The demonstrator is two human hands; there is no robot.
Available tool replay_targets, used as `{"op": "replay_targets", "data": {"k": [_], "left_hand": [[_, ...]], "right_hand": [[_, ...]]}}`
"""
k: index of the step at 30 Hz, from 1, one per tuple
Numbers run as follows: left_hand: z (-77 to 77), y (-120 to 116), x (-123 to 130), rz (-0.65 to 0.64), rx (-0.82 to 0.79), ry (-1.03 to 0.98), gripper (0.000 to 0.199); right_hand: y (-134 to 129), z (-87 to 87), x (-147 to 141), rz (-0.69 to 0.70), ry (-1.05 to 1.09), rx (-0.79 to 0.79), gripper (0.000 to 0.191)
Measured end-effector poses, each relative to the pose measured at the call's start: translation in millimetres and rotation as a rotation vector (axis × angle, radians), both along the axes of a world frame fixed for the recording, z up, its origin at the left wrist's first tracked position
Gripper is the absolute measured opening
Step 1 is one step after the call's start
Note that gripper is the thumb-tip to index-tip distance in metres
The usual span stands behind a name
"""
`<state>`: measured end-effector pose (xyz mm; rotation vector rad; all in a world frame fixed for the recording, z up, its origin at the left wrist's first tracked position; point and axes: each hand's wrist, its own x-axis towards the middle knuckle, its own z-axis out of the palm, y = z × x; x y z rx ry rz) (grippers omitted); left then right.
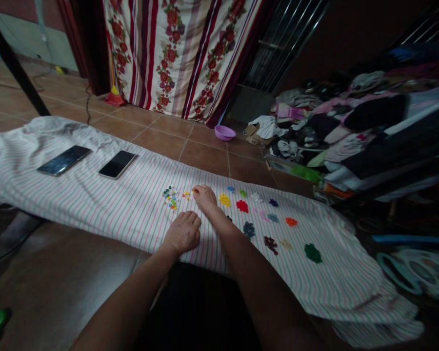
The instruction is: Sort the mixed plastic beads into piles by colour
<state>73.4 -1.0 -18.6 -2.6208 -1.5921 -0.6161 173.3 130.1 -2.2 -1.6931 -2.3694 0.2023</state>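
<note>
My right hand (205,197) is over the striped cloth (142,204), its fingers pinched together beside a few small yellow and orange pieces (186,195). Whatever is between those fingertips is too small to make out. Closer to me, my left hand (184,232) rests on the cloth with its fingers curled in, hiding the palm. A mixed-colour pile of small pieces (170,197) lies left of both hands. Right of my right hand are single-colour piles, among them yellow pieces (225,200), red pieces (242,206), dark grey pieces (249,229) and dark green pieces (312,253).
Two phones (117,164) lie on the cloth's left part. Beyond its far edge, a purple basin (225,133) stands on the tiled floor before a floral curtain (175,53). Heaped clothes (325,117) fill the right side. A dark pole slants at upper left.
</note>
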Motion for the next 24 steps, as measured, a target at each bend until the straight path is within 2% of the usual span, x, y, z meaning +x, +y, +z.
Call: {"op": "replay_targets", "data": {"k": [24], "left_hand": [[3.6,-0.9,0.5,-0.009,-0.009,0.005,0.017]], "right_hand": [[-20.9,0.9,7.4,0.038,-0.011,-0.011,0.02]]}}
